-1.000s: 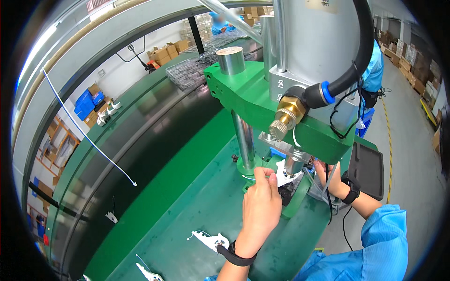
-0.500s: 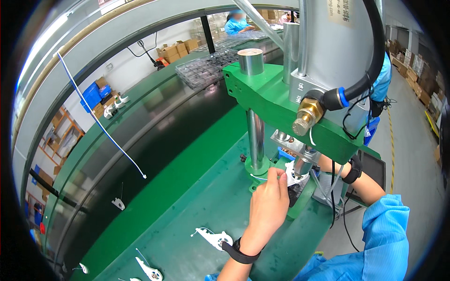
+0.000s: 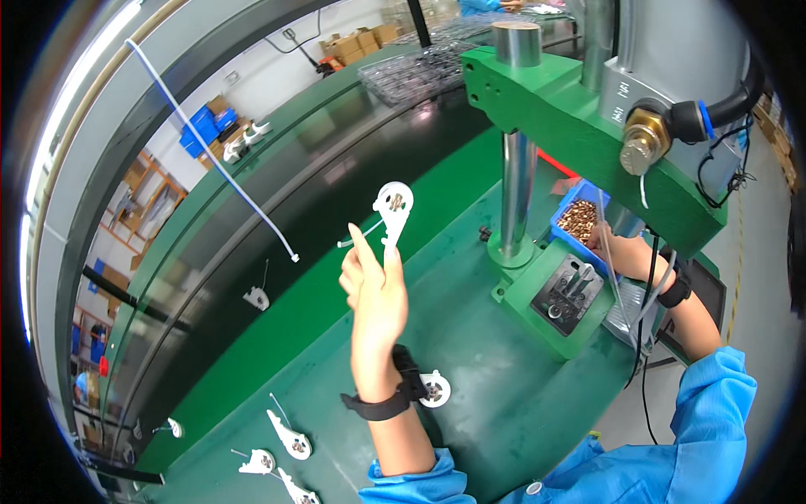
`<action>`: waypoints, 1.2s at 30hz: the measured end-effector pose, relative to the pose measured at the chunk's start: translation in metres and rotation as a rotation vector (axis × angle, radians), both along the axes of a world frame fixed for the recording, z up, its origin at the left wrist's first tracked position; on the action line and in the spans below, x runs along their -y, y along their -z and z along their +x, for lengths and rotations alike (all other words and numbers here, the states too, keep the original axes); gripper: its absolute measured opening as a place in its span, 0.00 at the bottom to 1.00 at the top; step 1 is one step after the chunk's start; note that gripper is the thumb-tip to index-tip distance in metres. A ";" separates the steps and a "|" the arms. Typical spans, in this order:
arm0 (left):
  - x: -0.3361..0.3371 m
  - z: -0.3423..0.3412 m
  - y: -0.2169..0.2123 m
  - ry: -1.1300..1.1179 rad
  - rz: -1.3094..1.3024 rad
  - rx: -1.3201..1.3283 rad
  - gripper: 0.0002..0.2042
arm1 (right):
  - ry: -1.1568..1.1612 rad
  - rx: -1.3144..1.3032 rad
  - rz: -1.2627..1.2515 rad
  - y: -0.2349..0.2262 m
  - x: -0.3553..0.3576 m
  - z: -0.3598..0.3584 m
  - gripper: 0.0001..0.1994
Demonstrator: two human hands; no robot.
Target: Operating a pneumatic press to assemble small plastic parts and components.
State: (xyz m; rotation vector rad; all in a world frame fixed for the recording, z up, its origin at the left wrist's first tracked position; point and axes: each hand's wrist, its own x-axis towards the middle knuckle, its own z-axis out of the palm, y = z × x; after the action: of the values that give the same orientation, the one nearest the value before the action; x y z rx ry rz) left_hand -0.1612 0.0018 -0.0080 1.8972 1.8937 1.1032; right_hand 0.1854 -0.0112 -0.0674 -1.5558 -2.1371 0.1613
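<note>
Left grip (image 3: 375, 298): gripping white plastic part by its narrow end, at the thumb; index finger extended, clear of it.
White plastic part (image 3: 395, 202): directly above left grip, raised in the fingers.
Part heading: round spoked end up and away from the wearer, narrow end down into left grip.
Part long axis: near upright in view, top leaning slightly right.
White lead (image 3: 361, 236): off the part's left side, trailing past the index fingertip.
Right grip (image 3: 620, 250): reaching into blue bin; fingertips partly hidden, can't tell if closed on a piece.
Blue bin (image 3: 560, 229): at right grip's fingers, copper-coloured pieces (image 3: 578, 219) inside.
Green press (image 3: 579, 130): head above and left of right grip.
Black fixture (image 3: 550, 296): between the grips, on press base.
Similar white parts: one (image 3: 437, 390) beside left wrist, three more (image 3: 295, 443) below-left of left grip.
Worktop (image 3: 487, 370): green, under both grips.
</note>
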 end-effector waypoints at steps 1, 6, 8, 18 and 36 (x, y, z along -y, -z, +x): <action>-0.001 -0.001 0.000 -0.026 -0.091 -0.127 0.25 | 0.056 0.023 -0.030 0.002 0.002 0.006 0.10; 0.036 -0.020 -0.005 0.428 -0.279 -0.415 0.13 | 0.187 0.089 -0.323 0.004 -0.001 0.020 0.07; 0.054 -0.025 0.011 0.470 -0.319 -0.621 0.13 | 0.158 0.052 -0.229 0.001 0.000 0.018 0.06; 0.053 0.014 0.010 0.435 -0.369 -0.456 0.05 | -0.021 -0.106 0.297 -0.029 0.032 0.026 0.14; 0.042 0.137 -0.016 0.688 0.029 0.095 0.06 | 0.154 -0.395 0.130 -0.051 0.071 0.030 0.07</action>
State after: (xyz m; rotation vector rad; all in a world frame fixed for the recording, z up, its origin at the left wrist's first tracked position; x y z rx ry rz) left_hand -0.0238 -0.0399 0.0083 2.2009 1.0272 0.9573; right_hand 0.2155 -0.0818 -0.0168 -1.4658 -1.6848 0.2496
